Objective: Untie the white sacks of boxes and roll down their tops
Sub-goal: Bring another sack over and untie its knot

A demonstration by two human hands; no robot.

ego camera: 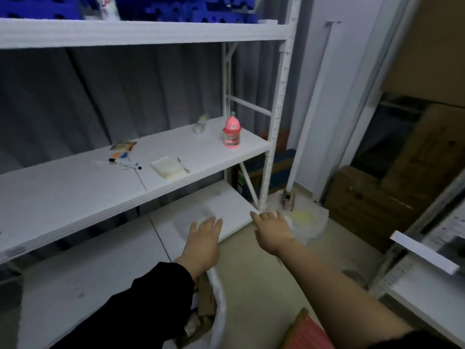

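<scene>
White sack [218, 306] at 6 o'clock: soft, limp; rim is best pinched. Left hand [205, 235], right hand [273, 229] are spread wide, empty.

Matt white metal shelving [141, 34]; glossy pink plastic bottle [232, 133]; brown cardboard boxes [362, 197]

A white sack [218, 295] stands open on the floor just below my left forearm, its pale woven rim curving around brown cardboard boxes [204, 302] packed inside, some tilted. Only its right edge and part of the mouth show. Farther off, by the shelf post, a second whitish sack [313, 224] lies slumped and blurred on the floor.
</scene>
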